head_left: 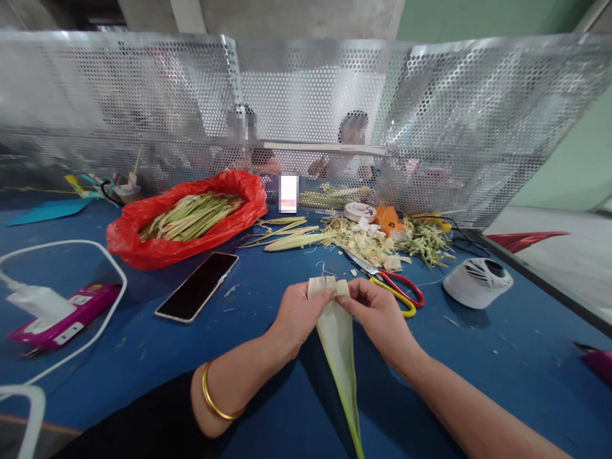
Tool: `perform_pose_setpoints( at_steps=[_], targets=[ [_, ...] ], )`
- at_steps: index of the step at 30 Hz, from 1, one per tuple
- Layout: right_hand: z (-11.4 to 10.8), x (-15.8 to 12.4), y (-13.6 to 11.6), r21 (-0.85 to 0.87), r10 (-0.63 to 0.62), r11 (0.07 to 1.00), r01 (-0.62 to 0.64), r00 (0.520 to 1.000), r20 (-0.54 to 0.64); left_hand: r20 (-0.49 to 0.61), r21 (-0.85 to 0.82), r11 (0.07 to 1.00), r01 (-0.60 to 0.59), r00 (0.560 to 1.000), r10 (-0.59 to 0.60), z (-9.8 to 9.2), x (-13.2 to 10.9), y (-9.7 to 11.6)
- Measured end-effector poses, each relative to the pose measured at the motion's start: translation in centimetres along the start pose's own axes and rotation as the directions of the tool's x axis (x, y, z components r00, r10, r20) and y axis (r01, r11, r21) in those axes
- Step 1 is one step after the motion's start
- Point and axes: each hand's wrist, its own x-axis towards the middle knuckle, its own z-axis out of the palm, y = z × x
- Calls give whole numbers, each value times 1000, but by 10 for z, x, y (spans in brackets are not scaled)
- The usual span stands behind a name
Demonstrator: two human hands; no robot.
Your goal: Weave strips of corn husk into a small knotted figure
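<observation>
A pale green corn husk (336,341) lies lengthwise in front of me, its wide end away from me and its narrow tip toward me. The wide end is split into a few strips. My left hand (300,312) pinches that end from the left, thumb on top. From the other side my right hand (375,313) pinches the rightmost strip between thumb and fingers. Just beyond the right hand rest scissors (399,292) with red and yellow handles, their blades pointing into a heap of husk scraps (368,245).
A red plastic bag (138,252) of husks stands back left, near a phone (197,287). A purple power strip (67,315) with a white cable lies left. Loose husk strips (294,241), a tape roll (360,212) and a white spool (473,284) lie around. Perforated metal screen (310,89) behind; people beyond it.
</observation>
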Motion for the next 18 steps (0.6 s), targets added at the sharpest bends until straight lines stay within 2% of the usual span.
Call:
perform_pose_setpoints(
  at_steps=[3, 8, 13, 18],
  targets=[
    [0, -1, -1, -31, -33, 999, 33, 999, -14, -10, 13, 1000, -13, 1000, 14, -1, 1, -1],
    [1, -2, -2, 12, 36, 999, -36, 998, 43, -48, 82, 995, -58, 997, 62, -4, 4, -1],
    [2, -3, -3, 5, 5, 1000, -5, 1000, 25, -43, 107, 990, -89, 995, 94, -6, 7, -2],
    [3, -5, -3, 40, 52, 998, -55, 996, 77, -73, 134, 987, -93, 992, 104, -7, 9, -2]
  ],
)
